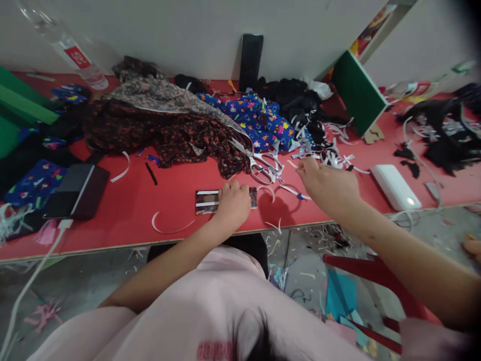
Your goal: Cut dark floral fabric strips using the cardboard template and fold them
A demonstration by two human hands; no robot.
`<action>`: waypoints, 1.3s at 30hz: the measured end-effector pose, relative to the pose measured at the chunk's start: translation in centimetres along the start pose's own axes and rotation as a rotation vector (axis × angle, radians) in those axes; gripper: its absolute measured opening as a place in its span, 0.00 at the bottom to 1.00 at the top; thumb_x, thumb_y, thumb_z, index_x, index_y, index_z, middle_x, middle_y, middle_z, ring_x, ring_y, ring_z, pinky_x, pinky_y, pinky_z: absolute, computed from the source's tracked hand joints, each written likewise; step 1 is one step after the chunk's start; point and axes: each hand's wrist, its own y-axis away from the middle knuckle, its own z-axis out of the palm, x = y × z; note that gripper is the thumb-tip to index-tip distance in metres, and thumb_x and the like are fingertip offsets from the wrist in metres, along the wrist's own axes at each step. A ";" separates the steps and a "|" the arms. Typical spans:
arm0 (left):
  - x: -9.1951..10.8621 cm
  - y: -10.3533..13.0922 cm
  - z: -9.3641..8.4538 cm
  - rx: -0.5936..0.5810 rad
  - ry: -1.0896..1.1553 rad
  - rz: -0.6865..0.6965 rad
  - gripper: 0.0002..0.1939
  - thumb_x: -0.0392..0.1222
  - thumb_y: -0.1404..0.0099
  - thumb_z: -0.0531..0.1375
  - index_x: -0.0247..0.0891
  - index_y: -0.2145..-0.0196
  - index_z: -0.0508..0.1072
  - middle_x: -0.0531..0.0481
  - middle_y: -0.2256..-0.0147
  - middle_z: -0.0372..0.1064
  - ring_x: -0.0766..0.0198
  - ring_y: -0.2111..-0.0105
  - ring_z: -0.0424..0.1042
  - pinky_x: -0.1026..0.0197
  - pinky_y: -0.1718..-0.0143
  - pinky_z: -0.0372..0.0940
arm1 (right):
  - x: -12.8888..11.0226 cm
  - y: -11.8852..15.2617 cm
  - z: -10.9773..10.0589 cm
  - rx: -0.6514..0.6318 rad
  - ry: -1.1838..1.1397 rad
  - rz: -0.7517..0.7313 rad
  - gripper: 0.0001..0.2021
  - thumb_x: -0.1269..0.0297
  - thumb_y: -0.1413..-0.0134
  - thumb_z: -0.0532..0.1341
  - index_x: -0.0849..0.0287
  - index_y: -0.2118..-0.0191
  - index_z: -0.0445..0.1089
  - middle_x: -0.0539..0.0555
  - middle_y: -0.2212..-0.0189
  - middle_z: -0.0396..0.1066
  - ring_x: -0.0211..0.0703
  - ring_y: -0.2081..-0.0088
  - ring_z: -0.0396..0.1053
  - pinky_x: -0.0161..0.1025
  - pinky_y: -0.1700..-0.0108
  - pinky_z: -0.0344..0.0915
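Observation:
A small dark patterned strip (pixel 206 199) with white bands lies flat near the table's front edge. My left hand (pixel 233 203) rests on its right part, fingers curled down; whether it grips the strip is hidden. Right of it, my right hand (pixel 326 184) hovers over the table with its fingers drawn together; anything between the fingertips is too small to make out. White-handled scissors (pixel 259 164) lie between and beyond both hands, partly on dark floral cloth (pixel 176 133). Thin white scraps (pixel 291 191) lie near my right hand.
Blue printed cloth (pixel 259 118) and black cloth lie at the back. A black phone (pixel 251 62) leans on the wall. A white power bank (pixel 395 187) is at right, a black device (pixel 80 191) with a cable at left. A bottle (pixel 80 60) stands back left; a green board (pixel 357 95) back right.

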 end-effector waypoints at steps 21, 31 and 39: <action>-12.5 5.8 -2.1 0.179 0.095 -0.142 0.08 0.45 0.38 0.56 0.38 0.69 0.70 0.48 0.69 0.71 0.57 0.67 0.64 0.58 0.63 0.56 | -13.3 -0.8 3.1 0.260 -0.457 -0.701 0.12 0.72 0.40 0.52 0.59 0.55 0.69 0.57 0.63 0.68 0.45 0.61 0.63 0.40 0.58 0.62; -12.0 5.9 -1.7 0.091 0.048 -0.242 0.11 0.51 0.39 0.56 0.41 0.71 0.70 0.48 0.67 0.71 0.51 0.62 0.63 0.56 0.67 0.52 | -16.8 -0.9 3.5 0.169 -0.499 -0.781 0.17 0.73 0.42 0.53 0.62 0.47 0.65 0.59 0.58 0.67 0.49 0.57 0.62 0.43 0.55 0.66; -11.7 6.1 -1.8 0.086 0.060 -0.243 0.10 0.49 0.38 0.55 0.41 0.67 0.70 0.48 0.65 0.71 0.51 0.60 0.63 0.54 0.65 0.54 | -16.5 -0.9 3.8 0.237 -0.751 -0.753 0.16 0.73 0.41 0.50 0.61 0.49 0.66 0.58 0.59 0.69 0.46 0.57 0.65 0.43 0.53 0.66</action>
